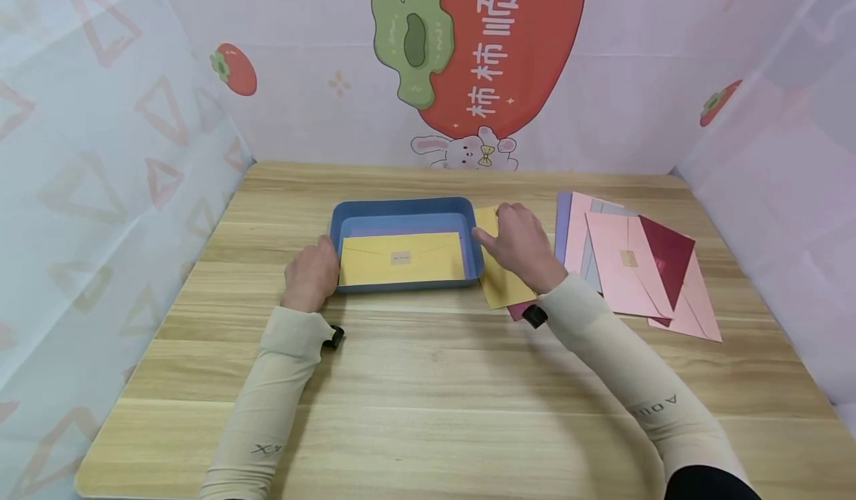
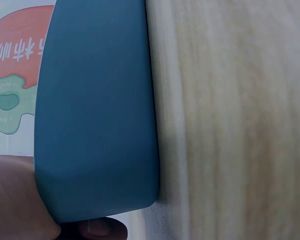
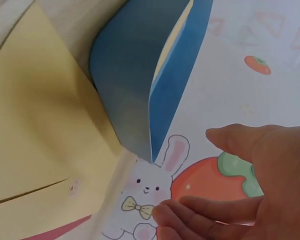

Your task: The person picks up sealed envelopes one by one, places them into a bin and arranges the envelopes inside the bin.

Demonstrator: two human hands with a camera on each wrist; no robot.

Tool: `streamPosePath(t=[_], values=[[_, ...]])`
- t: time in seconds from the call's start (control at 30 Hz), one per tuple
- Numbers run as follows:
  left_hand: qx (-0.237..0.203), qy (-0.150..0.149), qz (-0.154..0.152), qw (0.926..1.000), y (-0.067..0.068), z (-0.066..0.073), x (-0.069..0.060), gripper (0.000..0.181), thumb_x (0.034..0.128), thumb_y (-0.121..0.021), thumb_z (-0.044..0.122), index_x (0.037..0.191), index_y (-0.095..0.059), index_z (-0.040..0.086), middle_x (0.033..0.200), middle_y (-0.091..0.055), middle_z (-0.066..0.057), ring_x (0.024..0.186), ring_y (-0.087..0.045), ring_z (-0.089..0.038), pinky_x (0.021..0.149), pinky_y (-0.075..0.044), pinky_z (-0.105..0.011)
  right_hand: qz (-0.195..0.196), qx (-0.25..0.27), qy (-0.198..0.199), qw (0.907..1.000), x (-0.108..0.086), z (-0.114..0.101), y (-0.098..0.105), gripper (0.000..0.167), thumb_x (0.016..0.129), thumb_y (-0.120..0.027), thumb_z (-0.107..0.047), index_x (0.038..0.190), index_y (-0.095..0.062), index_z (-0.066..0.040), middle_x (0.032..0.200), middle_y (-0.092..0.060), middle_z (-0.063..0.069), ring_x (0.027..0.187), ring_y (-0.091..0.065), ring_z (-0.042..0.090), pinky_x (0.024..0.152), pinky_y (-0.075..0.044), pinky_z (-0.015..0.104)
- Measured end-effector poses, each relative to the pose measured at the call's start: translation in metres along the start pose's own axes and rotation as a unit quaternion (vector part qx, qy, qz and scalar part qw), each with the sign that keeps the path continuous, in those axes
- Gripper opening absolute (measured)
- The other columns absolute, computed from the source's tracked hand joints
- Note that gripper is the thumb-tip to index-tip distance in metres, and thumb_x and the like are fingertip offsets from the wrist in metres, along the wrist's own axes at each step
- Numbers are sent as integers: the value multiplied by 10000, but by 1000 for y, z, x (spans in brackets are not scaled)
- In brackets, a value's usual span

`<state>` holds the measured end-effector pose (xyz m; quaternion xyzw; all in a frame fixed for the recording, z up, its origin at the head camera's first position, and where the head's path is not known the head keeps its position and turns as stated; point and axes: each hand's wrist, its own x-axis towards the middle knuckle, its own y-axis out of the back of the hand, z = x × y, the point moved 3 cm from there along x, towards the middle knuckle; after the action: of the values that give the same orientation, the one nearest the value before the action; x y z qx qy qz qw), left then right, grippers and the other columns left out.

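A blue rectangular tray (image 1: 401, 206) holds a yellow envelope (image 1: 374, 267) with a small pale seal, and a purple one (image 1: 409, 231) shows behind it. My left hand (image 1: 310, 273) grips the tray's left end; in the left wrist view, fingers (image 2: 99, 227) curl round the tray's corner (image 2: 97, 110). By the tray's right end, my right hand (image 1: 524, 244) hovers over another yellow envelope (image 1: 501, 286). The right wrist view shows that hand (image 3: 270, 185) with thumb and fingers apart, holding nothing, clear of the tray wall (image 3: 122, 65). A dark red corner (image 1: 517, 312) pokes out beneath this envelope.
Overlapping envelopes lie at the table's right: pink ones (image 1: 622, 277), a dark red one (image 1: 671, 251), a grey one (image 1: 590, 268) and a purple one (image 1: 562, 218). Printed cloth (image 1: 301, 47) stands behind the wooden table (image 1: 428, 396).
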<state>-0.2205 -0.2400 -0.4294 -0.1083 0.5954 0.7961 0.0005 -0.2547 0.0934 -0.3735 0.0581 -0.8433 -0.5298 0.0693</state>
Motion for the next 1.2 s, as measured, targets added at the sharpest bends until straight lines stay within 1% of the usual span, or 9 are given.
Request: streamPosePath(t=[0.27,0.33,0.43,0.53,0.67,0.77,0.9,1.0,1.2], values=[[1,2,-7,10000,0,-1,0,304,1112,-272,135,1207,-480,-67,1124,-653,-359,1030,-686,-512,816,-561,-625,-62,-94,-25,9999,-9,12,6,598,1003,-711,-358,1327,-587,130,1285,-639,284,1133,-660,433,981,-575,536],[9,6,-17,10000,0,-1,-1,301,1110,-274,130,1207,-480,-67,1123,-654,-358,1029,-687,-508,821,-563,-627,-76,-133,-17,9999,-10,15,9,583,1006,-707,-352,1319,-596,126,1283,-642,284,1131,-656,428,969,-577,533],[12,18,-38,10000,-1,-1,0,304,1111,-278,131,1221,-479,-68,1128,-655,-355,1032,-688,-502,826,-565,-625,-91,-142,-17,9999,-13,18,14,507,1006,-707,-345,1214,-632,111,1189,-650,261,1027,-634,384,874,-577,489],[9,6,-31,10000,-1,-1,0,307,1111,-277,134,1225,-477,-70,1134,-654,-361,1038,-687,-507,824,-565,-625,-102,-169,20,9998,-16,21,17,446,1002,-712,-340,1083,-633,92,1058,-630,225,907,-581,338,762,-527,431],[11,-12,-11,10000,-1,-1,0,310,1114,-275,144,1220,-477,-67,1119,-656,-358,1027,-689,-506,813,-564,-622,-116,-315,4,9994,-20,26,21,440,996,-714,-349,1014,-612,78,950,-592,198,821,-549,319,704,-477,399],[19,-32,-5,10000,0,-1,0,309,1119,-280,149,1216,-480,-65,1094,-659,-350,1003,-694,-495,799,-565,-617,-178,-409,-135,9989,-22,30,22,476,990,-717,-365,1061,-618,96,934,-588,198,814,-553,317,688,-482,387],[24,-43,-5,10000,0,-1,1,307,1119,-280,145,1216,-480,-67,1103,-657,-354,1017,-692,-504,809,-562,-624,-305,-404,-400,9979,-24,35,22,549,974,-741,-375,1191,-621,115,986,-602,207,868,-566,320,690,-500,368],[24,-34,0,10000,0,-1,1,308,1120,-284,148,1224,-478,-67,1116,-654,-356,1030,-686,-510,823,-557,-630,-318,-404,-463,9976,-27,39,22,565,953,-773,-372,1200,-623,113,986,-598,198,869,-563,312,681,-493,353],[54,-20,-8,10000,0,-1,1,307,1123,-289,154,1220,-479,-68,1097,-655,-351,1003,-689,-500,810,-558,-623,-278,-509,-278,9979,-32,45,22,468,935,-795,-386,887,-584,28,775,-476,119,676,-467,247,582,-397,324]])
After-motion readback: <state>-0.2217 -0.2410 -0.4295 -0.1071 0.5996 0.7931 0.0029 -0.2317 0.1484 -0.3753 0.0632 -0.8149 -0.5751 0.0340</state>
